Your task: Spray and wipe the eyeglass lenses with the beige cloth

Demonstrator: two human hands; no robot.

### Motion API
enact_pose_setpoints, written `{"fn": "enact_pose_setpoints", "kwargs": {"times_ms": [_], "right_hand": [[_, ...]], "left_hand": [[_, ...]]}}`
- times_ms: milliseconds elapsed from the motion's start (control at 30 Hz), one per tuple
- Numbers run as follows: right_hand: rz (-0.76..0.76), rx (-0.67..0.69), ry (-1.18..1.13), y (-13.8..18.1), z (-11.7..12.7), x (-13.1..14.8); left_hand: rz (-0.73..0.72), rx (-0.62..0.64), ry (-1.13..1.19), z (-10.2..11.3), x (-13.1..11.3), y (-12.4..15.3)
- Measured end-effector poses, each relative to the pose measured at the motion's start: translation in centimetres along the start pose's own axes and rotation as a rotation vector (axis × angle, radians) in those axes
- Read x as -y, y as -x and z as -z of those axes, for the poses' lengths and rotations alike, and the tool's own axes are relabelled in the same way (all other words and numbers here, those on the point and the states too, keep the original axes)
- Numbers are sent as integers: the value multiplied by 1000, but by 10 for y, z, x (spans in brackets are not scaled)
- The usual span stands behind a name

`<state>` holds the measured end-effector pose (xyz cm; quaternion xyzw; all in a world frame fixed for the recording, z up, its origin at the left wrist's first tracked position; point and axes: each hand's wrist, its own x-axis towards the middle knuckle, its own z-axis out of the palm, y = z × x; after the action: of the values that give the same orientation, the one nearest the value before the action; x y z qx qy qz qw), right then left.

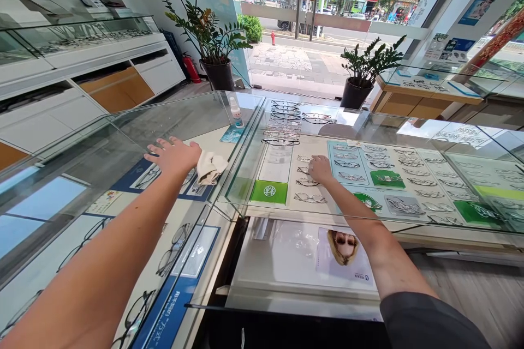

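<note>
My left hand [174, 155] lies flat on the glass top of the left display case [102, 174], fingers spread and holding nothing. A crumpled cream cloth [210, 167] lies on the glass right beside its thumb side. My right hand [320, 169] reaches in under the glass top of the middle case [368, 131]. Its fingers are bent together on a thin-framed pair of glasses [305, 170] on the white display tray [282, 166]. Rows of other glasses [282, 125] lie around it.
A small spray bottle [236, 113] stands on the glass beyond the cloth. A green card [269, 191] sits on the tray. A printed poster [346, 256] lies on the open lower shelf. Two potted plants [216, 60] [360, 79] stand by the window, with more cases at both sides.
</note>
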<state>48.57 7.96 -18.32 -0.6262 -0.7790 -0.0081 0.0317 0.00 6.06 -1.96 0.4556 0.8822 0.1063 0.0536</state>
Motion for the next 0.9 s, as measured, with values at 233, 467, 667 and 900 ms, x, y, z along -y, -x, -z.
{"fn": "enact_pose_setpoints", "kwargs": {"times_ms": [233, 467, 667, 900], "right_hand": [[50, 47, 15, -17, -5, -3], [61, 41, 32, -16, -9, -9], [49, 31, 43, -10, -10, -11], [37, 27, 42, -6, -9, -4]], "left_hand": [[18, 20, -11, 5, -4, 4], [6, -15, 3, -1, 0, -1], [16, 0, -4, 0, -2, 0], [9, -3, -1, 3, -4, 2]]}}
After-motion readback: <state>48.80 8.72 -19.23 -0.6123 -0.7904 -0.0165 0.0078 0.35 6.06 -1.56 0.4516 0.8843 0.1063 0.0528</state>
